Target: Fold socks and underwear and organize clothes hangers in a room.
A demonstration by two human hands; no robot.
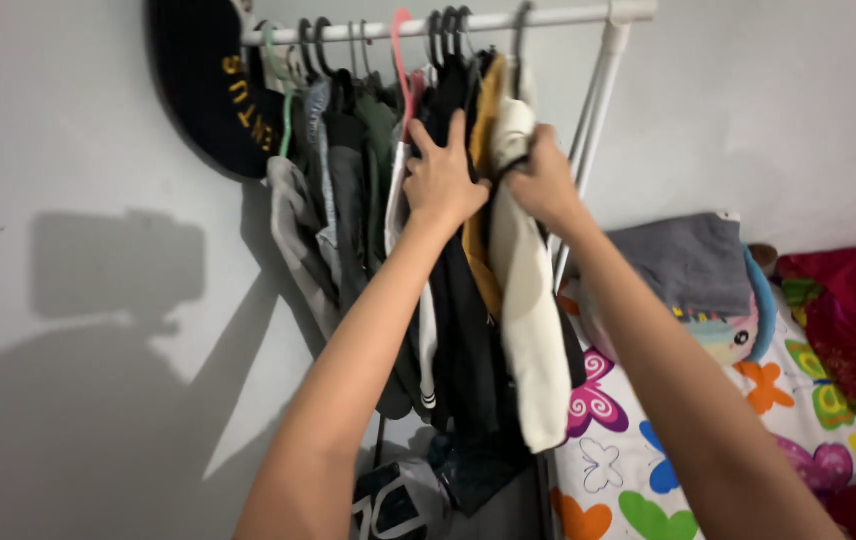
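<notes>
Fingers of left hand (443, 180) spread flat against dark garments (458, 330) on white rail (548, 17). Right hand (545, 182) at its 3 o'clock, fingers clamped on cream garment (528, 330), hanging below. Butterfly-print bedsheet (648, 470) at 5 o'clock.

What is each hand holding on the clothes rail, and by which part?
The right hand grips the cream garment near its top. The left hand only presses flat against the dark clothes.

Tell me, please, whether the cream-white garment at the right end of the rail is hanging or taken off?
Hanging: the cream-white garment drops straight beneath the white rail, right hand gripping its top.
</notes>
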